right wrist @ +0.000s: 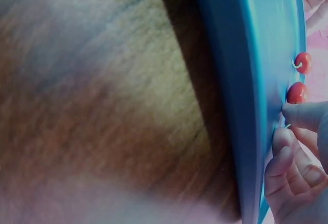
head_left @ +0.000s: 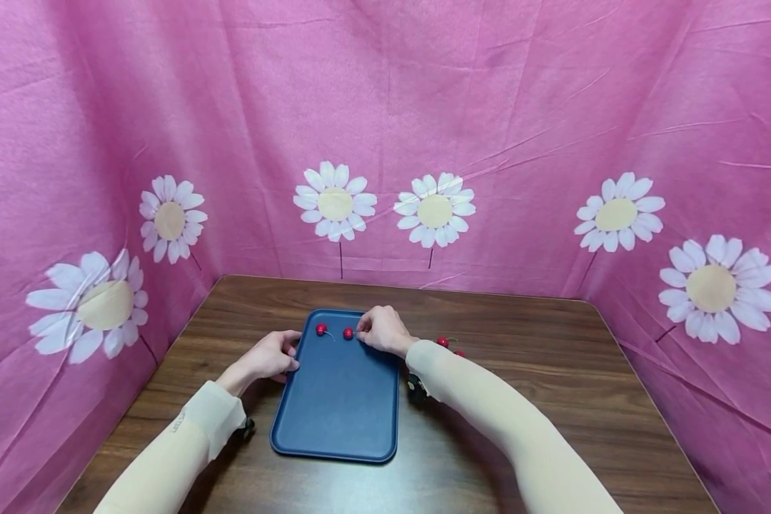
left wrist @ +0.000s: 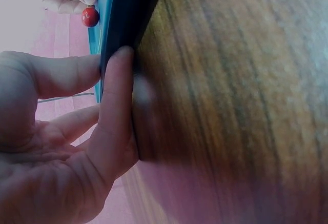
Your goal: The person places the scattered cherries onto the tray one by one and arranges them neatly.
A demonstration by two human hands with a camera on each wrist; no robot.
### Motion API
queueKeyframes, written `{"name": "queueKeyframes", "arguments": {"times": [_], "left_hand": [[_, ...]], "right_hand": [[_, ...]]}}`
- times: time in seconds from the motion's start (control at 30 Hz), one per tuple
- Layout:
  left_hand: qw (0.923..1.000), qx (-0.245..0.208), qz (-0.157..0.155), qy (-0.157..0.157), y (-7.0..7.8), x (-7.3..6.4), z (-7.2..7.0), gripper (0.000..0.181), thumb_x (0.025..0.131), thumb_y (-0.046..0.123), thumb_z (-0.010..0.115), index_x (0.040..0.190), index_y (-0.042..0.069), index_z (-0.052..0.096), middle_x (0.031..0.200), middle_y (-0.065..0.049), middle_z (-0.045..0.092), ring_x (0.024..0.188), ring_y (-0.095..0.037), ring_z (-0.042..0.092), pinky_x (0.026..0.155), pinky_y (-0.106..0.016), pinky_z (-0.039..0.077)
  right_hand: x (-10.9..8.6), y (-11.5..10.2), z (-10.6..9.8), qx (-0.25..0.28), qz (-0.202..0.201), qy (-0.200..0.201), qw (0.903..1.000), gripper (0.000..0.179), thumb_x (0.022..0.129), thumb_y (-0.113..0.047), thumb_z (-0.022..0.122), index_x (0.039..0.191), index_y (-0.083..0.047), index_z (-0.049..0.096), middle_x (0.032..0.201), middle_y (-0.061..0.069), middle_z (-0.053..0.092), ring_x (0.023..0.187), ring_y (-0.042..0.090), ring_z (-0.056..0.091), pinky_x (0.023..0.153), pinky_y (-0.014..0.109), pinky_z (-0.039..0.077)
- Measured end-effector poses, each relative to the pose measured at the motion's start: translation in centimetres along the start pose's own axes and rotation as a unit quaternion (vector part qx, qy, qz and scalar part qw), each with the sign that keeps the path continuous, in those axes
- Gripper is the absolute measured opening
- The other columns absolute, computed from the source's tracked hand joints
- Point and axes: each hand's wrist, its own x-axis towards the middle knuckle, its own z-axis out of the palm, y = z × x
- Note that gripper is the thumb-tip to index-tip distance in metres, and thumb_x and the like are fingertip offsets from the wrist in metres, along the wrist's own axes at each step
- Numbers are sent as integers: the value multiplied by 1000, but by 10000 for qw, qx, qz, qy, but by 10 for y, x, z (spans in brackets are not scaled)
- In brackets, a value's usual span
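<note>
A dark blue rectangular tray (head_left: 340, 407) lies on the wooden table. My left hand (head_left: 268, 357) grips its left rim, with thumb and fingers at the edge in the left wrist view. Over the tray's far part, my right hand (head_left: 385, 330) pinches the thin stem of a red cherry (head_left: 348, 333). That cherry is at the fingertips, low over the tray or touching it; I cannot tell which. To its left, a second cherry (head_left: 321, 329) rests on the tray with its stem towards me. Both cherries also show in the right wrist view, beside the right fingertips (right wrist: 297, 114).
Right of the tray, two more cherries, one farther (head_left: 442, 342) and one nearer (head_left: 460, 354), lie on the table (head_left: 552, 407), partly behind the right forearm. A pink curtain (head_left: 385, 107) with printed daisies surrounds the table's back and sides.
</note>
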Motion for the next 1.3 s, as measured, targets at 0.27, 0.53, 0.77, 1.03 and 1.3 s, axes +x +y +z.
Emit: {"name": "queueKeyframes", "arguments": {"times": [0.27,0.53,0.77,1.03,1.3], "left_hand": [[10000,-30,-43,26,0,1,0,75,98,-8,70,167,-6,43,106,-13,57,92,-23,68,76,-45,72],[10000,-42,-6,-2,0,1,1,75,97,-8,70,167,-6,43,105,-12,57,92,-23,67,76,-45,72],[10000,3,-31,-8,1,-1,1,74,99,-7,70,167,-6,42,106,-13,57,91,-22,67,77,-45,72],[10000,-17,-85,-39,0,-1,1,74,99,-6,70,167,-5,43,106,-13,58,91,-22,67,78,-45,72],[10000,20,-40,-7,3,-2,0,74,98,-7,71,167,-6,43,104,-12,58,92,-23,68,78,-46,72]], "right_hand": [[-3,-4,-3,137,40,-100,9998,6,95,-21,87,94,-16,90,85,-2,82,82,14,72,79,34,65],[-15,-18,-22,255,-119,-151,9995,11,94,-25,88,98,-15,90,86,-3,82,83,12,71,81,31,64],[-38,-43,-47,381,-164,-163,9990,25,96,-22,86,115,-6,87,103,6,86,92,16,78,90,37,68],[-71,-31,-71,633,-34,-311,9975,38,102,-31,82,133,-7,81,123,11,83,106,22,77,94,43,69],[-98,-15,-111,939,-258,-43,9952,35,101,-24,83,130,-4,80,123,17,84,101,20,82,85,35,70]]}}
